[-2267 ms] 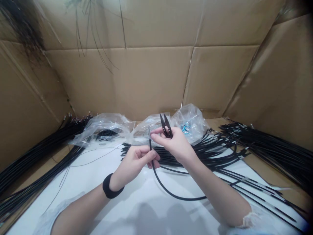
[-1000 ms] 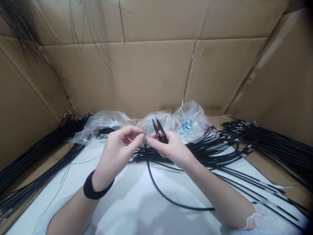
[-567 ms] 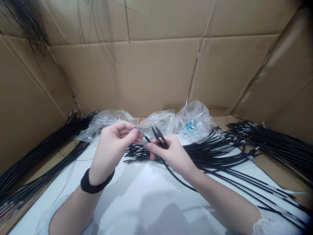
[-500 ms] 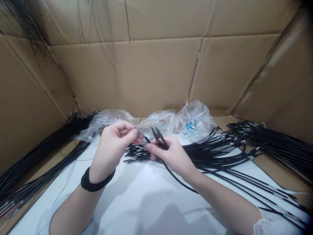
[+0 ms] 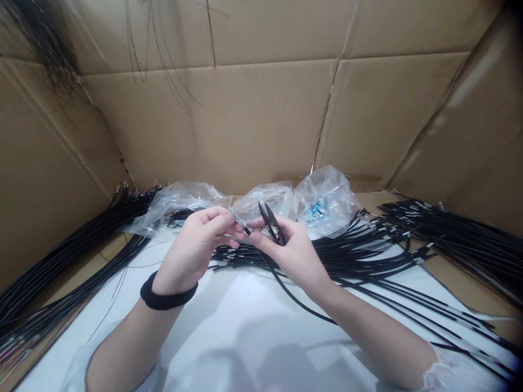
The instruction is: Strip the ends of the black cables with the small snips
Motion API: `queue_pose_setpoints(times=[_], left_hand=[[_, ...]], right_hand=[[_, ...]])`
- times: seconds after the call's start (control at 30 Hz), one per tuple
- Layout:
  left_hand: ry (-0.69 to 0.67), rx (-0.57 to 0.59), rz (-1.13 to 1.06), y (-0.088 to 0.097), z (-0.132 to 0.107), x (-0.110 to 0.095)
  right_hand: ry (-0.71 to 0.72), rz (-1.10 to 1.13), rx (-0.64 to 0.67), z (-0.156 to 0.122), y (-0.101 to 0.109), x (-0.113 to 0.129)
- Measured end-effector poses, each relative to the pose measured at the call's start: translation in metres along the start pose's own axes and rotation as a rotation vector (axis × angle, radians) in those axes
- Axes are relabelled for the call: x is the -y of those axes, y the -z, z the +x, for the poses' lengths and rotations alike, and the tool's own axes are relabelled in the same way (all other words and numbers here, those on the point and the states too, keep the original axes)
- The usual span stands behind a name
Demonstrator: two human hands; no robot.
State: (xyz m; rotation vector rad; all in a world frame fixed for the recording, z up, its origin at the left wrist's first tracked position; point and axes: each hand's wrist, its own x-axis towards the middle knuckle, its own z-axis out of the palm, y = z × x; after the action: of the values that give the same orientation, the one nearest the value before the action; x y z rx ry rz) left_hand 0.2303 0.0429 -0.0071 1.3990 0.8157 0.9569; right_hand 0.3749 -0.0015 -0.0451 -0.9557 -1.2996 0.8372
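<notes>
Thumb and fingers of my left hand (image 5: 196,242) pinch the silvery, braided-looking end (image 5: 239,219) of a black cable (image 5: 292,296). My right hand (image 5: 296,258) grips the same cable just behind that end, between thumb and forefinger. Tucked in the right hand as well is a pair of small dark snips (image 5: 270,220), blades apart and pointing up, clear of the cable. From the right hand the cable curves down toward the right forearm. Under and behind both hands lies a pile of black cables (image 5: 351,261) with pale ends.
Clear plastic bags (image 5: 186,196) line the cardboard wall (image 5: 261,120); a bag at the right (image 5: 327,201) holds small blue pieces. Bundles of black cable lie at left (image 5: 77,247) and far right (image 5: 461,239). Thin dark strands (image 5: 49,49) hang at upper left. The tabletop (image 5: 204,337) is white.
My left hand has moved slightly right, closer to my right hand, and its lower fingers have spread a little. The snips have tilted slightly and shifted right.
</notes>
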Motion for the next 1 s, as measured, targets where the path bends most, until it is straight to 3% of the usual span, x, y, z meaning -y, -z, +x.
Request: queue_pose_setpoints(times=[0.2, 0.37, 0.6, 0.77, 1.0], left_hand=[[-0.023, 0.072, 0.088, -0.007, -0.002, 0.008], [0.021, 0.078, 0.095, -0.011, -0.002, 0.011], [0.051, 0.086, -0.093, -0.022, -0.008, 0.015], [-0.065, 0.066, -0.005, -0.024, -0.009, 0.016], [-0.213, -0.054, 0.124, -0.025, -0.011, 0.017]], right_hand=[[0.118, -0.084, -0.063, 0.001, -0.001, 0.007], [0.105, -0.045, -0.084, 0.003, -0.003, 0.003], [0.028, 0.125, -0.059, 0.002, -0.003, 0.003], [-0.014, 0.166, -0.056, 0.001, 0.000, 0.002], [-0.013, 0.212, -0.031, 0.000, -0.003, 0.001]])
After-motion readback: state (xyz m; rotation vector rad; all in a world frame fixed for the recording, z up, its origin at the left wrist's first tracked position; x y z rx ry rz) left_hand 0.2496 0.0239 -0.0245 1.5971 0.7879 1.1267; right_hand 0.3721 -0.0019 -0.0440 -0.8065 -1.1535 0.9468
